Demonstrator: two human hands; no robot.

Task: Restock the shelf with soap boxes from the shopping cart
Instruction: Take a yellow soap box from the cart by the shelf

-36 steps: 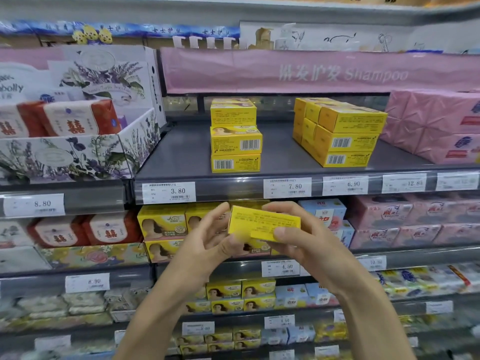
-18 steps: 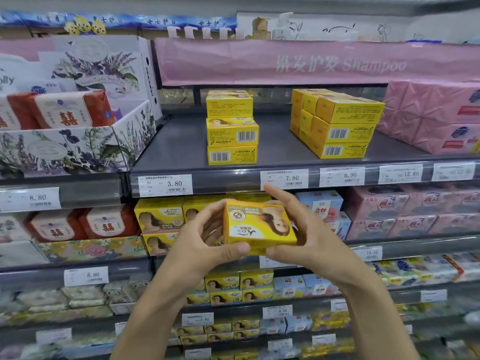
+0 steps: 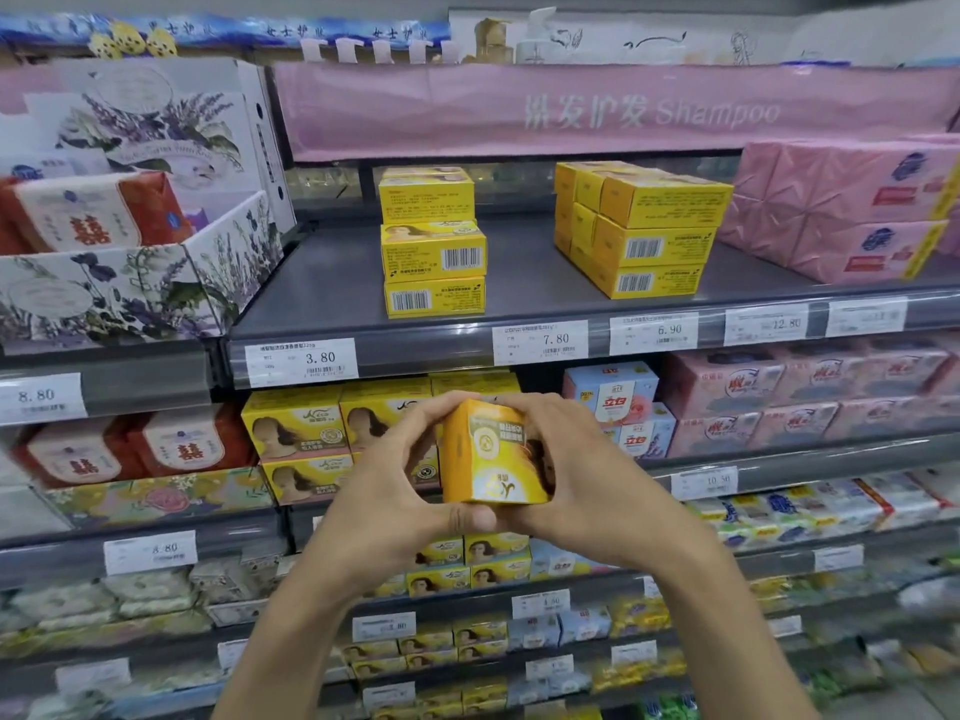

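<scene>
**Yellow soap box held in both grips below the grey shelf**

A small yellow cardboard soap box (image 3: 491,454) stands on end, slightly tilted, in mid-air in front of the lower shelf rows. Both grips clasp it. The left grip (image 3: 395,491) curls round its left edge with the thumb under the bottom. The right grip (image 3: 587,475) wraps its right side, fingers over the top.

Above, on the dark grey metal shelf (image 3: 332,283), a stack of three yellow soap boxes (image 3: 434,246) sits near the front edge. It is well apart from a larger block of yellow boxes (image 3: 644,231) to its right. Pink wrapped packs (image 3: 841,210) lie at the far right, and a floral cardboard display tray (image 3: 140,293) stands on the left.
</scene>
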